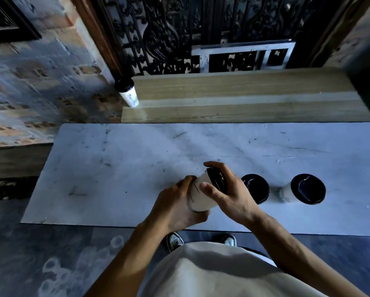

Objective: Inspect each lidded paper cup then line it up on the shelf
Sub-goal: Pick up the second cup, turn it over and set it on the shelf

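Observation:
I hold a white paper cup with a black lid (201,192) tilted over the pale marble table (119,168). My left hand (177,206) wraps its lower body and base. My right hand (226,190) grips the lid end, fingers curled over the black lid. Two more lidded cups stand upright on the table to the right: one (257,188) just beside my right hand, another (306,189) farther right. A fourth lidded cup (128,94) stands at the left end of the wooden shelf (244,97) behind the table.
A dark ornate iron grille (179,33) rises behind the shelf, with a metal frame (244,54) leaning against it. A rough brick wall (29,93) lies to the left. My shoes (175,241) show under the table's near edge on the stone floor.

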### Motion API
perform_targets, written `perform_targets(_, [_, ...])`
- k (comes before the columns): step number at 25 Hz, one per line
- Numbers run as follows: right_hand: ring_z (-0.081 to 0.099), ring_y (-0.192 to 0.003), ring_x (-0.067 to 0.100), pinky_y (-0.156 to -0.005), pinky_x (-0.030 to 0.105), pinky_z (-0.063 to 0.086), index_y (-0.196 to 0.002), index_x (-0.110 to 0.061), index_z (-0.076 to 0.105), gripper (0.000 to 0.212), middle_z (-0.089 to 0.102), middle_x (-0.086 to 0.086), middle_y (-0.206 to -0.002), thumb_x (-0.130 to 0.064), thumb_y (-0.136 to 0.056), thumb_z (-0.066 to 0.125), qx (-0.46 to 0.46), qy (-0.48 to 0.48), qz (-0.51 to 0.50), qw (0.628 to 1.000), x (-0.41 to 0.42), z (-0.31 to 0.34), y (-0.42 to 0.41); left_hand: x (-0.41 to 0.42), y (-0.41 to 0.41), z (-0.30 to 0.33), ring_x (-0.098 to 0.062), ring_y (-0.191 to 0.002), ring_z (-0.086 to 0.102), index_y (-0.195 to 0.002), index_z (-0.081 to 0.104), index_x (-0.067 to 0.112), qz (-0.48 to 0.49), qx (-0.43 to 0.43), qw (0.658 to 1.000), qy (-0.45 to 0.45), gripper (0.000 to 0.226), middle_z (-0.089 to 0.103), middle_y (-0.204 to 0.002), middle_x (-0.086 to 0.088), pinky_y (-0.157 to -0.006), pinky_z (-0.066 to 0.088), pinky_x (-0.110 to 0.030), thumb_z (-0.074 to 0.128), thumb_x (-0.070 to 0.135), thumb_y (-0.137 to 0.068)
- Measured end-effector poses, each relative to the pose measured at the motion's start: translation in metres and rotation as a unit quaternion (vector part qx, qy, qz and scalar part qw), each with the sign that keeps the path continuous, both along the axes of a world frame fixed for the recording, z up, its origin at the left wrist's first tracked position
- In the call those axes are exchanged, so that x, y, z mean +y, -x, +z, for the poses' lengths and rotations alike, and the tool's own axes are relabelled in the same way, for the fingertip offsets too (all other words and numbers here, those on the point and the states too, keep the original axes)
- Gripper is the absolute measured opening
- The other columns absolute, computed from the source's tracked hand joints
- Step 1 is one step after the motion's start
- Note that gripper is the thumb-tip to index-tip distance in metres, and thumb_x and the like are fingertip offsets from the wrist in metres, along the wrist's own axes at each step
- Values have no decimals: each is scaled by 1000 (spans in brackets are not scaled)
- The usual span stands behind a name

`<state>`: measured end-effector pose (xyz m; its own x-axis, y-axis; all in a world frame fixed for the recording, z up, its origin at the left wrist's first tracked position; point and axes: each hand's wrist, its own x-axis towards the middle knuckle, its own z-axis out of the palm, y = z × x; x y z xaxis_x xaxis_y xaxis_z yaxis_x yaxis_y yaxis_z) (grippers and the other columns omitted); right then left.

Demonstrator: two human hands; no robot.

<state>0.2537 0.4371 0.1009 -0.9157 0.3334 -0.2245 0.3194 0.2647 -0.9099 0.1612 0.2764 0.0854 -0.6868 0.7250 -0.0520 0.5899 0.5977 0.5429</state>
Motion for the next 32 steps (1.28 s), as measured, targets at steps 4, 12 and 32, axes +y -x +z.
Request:
perform_targets(4, [59, -124, 4, -95, 23, 44, -141, -44, 54, 64, 64, -11, -132, -73, -84, 47, 0, 44, -18, 999, -2, 5, 9, 2, 6, 8, -26, -87, 70, -120, 48, 30, 9, -32, 999, 13, 65, 74, -103, 2, -69, 55, -31, 71, 55, -65])
perform_targets(12, [62, -125, 3, -110, 31, 46, -134, -43, 66, 45, 70, -8, -133, -49, -98, 39, 4, 141, -55, 988, 1, 11, 34, 12, 10, 17, -25, -85, 70, -116, 47, 29, 45, -50, 997, 31, 64, 72, -97, 6, -71, 59, -35, 66, 55, -60])
perform_targets(32, [47, -85, 35, -73, 39, 45, -154, -42, 44, 52, 47, 26, -100, -19, -107, 36, 22, 453, -169, 875, -26, -20, 24, 16, 0, 19, -16, -82, 76, -92, 72, 22, 290, -385, 858, -175, 64, 77, -92, -5, -79, 63, -45, 38, 75, -82])
